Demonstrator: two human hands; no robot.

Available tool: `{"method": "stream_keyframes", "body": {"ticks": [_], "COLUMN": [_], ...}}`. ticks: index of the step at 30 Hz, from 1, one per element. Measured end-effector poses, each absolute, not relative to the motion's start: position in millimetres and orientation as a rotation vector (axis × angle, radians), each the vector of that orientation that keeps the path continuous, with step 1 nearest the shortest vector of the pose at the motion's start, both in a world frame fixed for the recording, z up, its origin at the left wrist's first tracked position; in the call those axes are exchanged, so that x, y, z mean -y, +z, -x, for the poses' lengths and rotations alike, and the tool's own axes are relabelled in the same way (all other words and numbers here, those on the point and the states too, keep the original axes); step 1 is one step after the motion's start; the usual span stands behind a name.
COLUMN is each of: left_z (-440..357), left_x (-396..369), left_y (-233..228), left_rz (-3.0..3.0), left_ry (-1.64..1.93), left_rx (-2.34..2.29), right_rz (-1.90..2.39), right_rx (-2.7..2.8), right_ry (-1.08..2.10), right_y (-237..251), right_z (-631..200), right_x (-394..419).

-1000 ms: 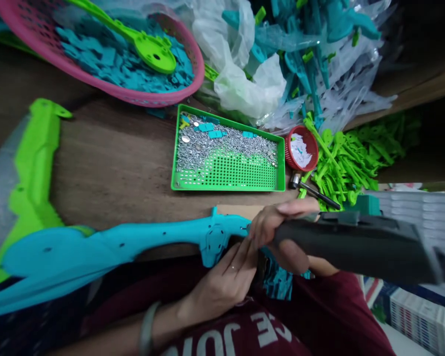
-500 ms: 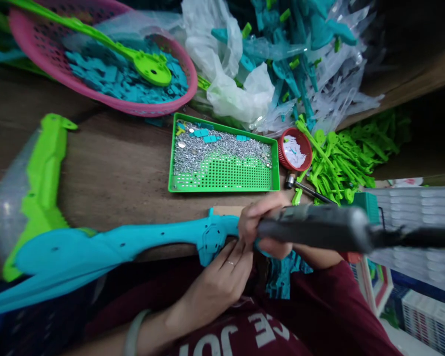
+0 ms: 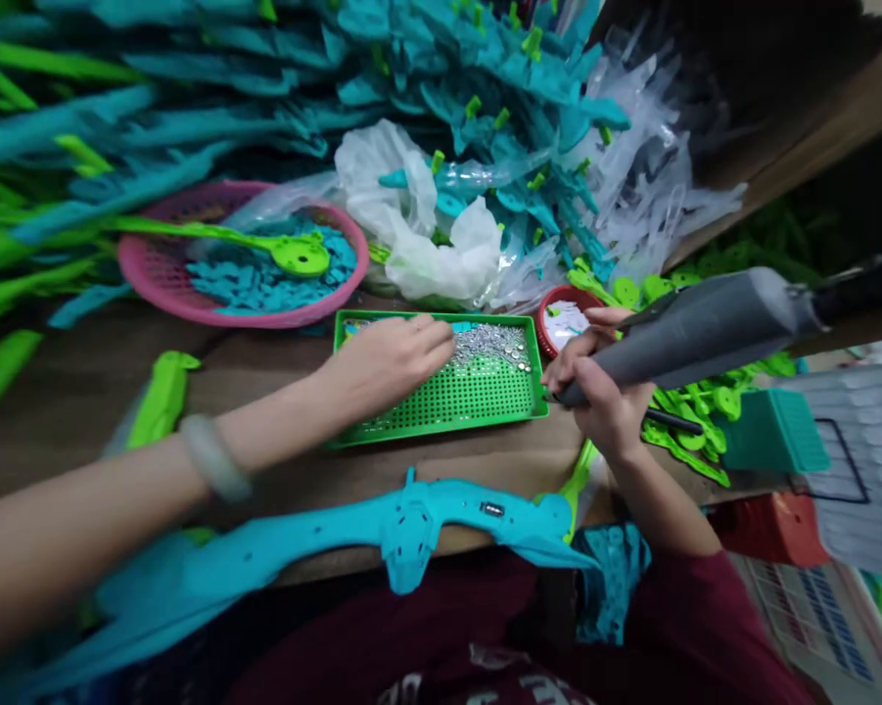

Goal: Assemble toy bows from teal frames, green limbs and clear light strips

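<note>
My left hand [image 3: 386,364] reaches over the green perforated tray [image 3: 477,406], fingertips in the pile of small silver screws [image 3: 488,343]; whether it holds any is hidden. My right hand [image 3: 606,392] grips a grey electric screwdriver [image 3: 705,328], its tip pointing down-left near the tray's right edge. A long turquoise plastic toy part [image 3: 441,514] lies free along the table's near edge, touched by neither hand.
A pink basket [image 3: 162,294] of turquoise pieces with a green part stands at the back left. A small red cup [image 3: 547,308] sits right of the tray. Green plastic parts [image 3: 694,411] pile at right; bagged turquoise parts [image 3: 485,147] fill the back.
Both hands left the turquoise part. The left hand moved up to the screw tray; the right hand lifted the screwdriver up and away. The camera tilted upward.
</note>
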State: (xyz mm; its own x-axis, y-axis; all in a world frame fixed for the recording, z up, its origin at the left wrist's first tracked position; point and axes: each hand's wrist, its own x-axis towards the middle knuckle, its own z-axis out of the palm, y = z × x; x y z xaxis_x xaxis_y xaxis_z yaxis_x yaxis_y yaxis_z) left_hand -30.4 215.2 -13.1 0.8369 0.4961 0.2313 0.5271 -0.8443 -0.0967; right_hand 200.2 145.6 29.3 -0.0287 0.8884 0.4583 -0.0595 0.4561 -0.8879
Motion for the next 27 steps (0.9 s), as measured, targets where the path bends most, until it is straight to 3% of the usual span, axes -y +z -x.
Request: {"method": "stream_keyframes", "body": {"ticks": [6, 18, 27], "left_z": [5, 41, 64], "left_x": [-223, -203, -204], "left_y": [-10, 13, 21], "left_rz": [2.823, 2.755, 2.930], "left_ry": [-0.093, 0.000, -0.313], "left_rx": [0.708, 1.376, 1.694], "right_rz": [0.810, 0.793, 0.883], "right_rx": [1.351, 1.293, 1.310], "right_ry": [0.910, 0.938, 0.952], "right_y": [23, -24, -31], "right_z": [-187, -160, -155], "right_x": [-162, -193, -196]}}
